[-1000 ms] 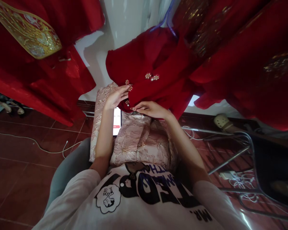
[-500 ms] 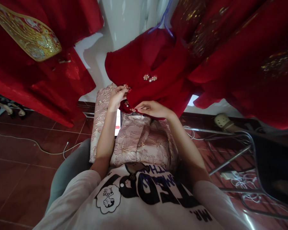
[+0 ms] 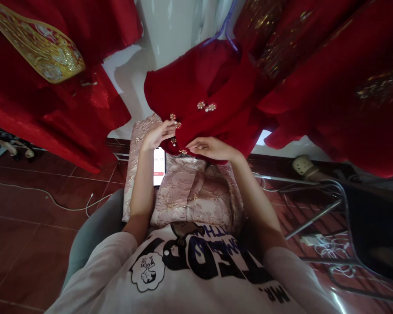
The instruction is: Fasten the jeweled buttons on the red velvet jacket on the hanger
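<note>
A red garment with beaded flower buttons hangs in front of me on a purple hanger, its lower edge over my lap. My left hand grips its left edge, fingers fairly straight beside a pair of flower buttons. Part of that grip is hidden. With fingers pressed together, my right hand holds the cloth near the bottom, close to another flower button. Below the garment, a folded pink brocade cloth covers my lap. A lit phone lies on it beside my left forearm.
Red garments with gold decoration hang at the left and right. A metal-framed chair stands at the right, with tangled white cables beneath. A pale clog is near the wall; a cable crosses the floor at left.
My left hand has shifted slightly left and down, its fingers straighter, uncovering the flower buttons and more of the phone. My right hand stays almost in place on the cloth.
</note>
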The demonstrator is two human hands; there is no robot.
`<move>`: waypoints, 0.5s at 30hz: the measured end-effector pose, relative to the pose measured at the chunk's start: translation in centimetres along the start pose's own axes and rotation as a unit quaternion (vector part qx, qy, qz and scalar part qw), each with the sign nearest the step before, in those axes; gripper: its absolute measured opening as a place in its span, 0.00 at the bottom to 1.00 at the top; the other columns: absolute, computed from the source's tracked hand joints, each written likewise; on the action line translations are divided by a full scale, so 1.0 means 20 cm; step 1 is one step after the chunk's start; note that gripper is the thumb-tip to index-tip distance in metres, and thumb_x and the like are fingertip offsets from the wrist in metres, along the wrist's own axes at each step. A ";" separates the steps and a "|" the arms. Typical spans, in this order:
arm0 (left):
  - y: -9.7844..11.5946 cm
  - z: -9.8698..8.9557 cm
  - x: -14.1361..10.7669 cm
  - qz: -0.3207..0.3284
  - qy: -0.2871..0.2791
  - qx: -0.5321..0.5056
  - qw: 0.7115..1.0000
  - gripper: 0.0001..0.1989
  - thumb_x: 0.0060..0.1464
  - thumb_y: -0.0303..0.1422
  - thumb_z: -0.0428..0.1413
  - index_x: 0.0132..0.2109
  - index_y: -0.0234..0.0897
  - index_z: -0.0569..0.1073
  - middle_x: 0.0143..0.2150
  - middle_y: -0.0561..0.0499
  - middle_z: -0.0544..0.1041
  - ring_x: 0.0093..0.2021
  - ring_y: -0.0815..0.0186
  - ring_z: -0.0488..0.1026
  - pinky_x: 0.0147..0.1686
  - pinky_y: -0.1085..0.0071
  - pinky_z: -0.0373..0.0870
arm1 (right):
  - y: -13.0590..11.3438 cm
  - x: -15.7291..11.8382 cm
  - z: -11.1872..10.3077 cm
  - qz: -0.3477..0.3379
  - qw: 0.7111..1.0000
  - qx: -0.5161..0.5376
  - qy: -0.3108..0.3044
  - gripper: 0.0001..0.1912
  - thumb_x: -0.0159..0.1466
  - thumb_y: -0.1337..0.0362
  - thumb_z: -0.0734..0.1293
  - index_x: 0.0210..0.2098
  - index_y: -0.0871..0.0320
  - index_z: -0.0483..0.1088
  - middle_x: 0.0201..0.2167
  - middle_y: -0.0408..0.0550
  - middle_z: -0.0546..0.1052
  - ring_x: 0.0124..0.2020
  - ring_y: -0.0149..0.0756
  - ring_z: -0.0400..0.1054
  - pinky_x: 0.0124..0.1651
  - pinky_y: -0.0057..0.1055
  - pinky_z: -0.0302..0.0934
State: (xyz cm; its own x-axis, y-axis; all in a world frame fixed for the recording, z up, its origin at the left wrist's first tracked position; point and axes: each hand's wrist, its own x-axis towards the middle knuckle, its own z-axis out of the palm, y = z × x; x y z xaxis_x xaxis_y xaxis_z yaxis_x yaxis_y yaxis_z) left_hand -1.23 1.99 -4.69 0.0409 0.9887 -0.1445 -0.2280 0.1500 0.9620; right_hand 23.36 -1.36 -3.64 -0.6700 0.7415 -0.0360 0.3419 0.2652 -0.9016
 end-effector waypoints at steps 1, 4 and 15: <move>0.00 0.00 0.00 0.002 -0.002 0.006 1.000 0.08 0.59 0.36 0.63 0.39 0.34 0.80 0.47 0.40 0.83 0.56 0.54 0.80 0.63 0.60 0.75 | 0.00 0.00 0.00 0.000 1.000 0.001 -0.002 0.15 0.67 0.55 0.71 0.48 0.57 0.79 0.52 0.53 0.83 0.55 0.43 0.78 0.66 0.47 0.70; -0.01 0.00 0.00 0.011 -0.002 0.021 1.000 0.10 0.58 0.38 0.65 0.40 0.35 0.81 0.47 0.40 0.84 0.55 0.55 0.81 0.62 0.61 0.76 | 0.00 0.00 0.00 -0.001 1.000 0.004 -0.002 0.14 0.66 0.56 0.71 0.47 0.56 0.79 0.51 0.52 0.83 0.55 0.42 0.78 0.66 0.47 0.70; 0.02 0.07 -0.05 0.052 0.049 0.045 0.996 0.08 0.63 0.31 0.62 0.34 0.35 0.80 0.38 0.45 0.84 0.38 0.68 0.80 0.42 0.75 0.79 | 0.01 0.00 -0.01 0.004 1.000 0.011 -0.017 0.13 0.67 0.57 0.71 0.48 0.56 0.79 0.50 0.52 0.84 0.54 0.40 0.78 0.65 0.45 0.71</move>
State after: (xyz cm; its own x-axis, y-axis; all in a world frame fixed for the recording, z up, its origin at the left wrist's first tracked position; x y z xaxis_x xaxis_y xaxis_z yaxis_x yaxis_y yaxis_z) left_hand -0.07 1.01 -3.91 -0.0739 0.9954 -0.0614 -0.1385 0.0507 0.9891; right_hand 23.55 -1.24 -3.71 -0.6895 0.7219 -0.0583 0.3339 0.2454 -0.9101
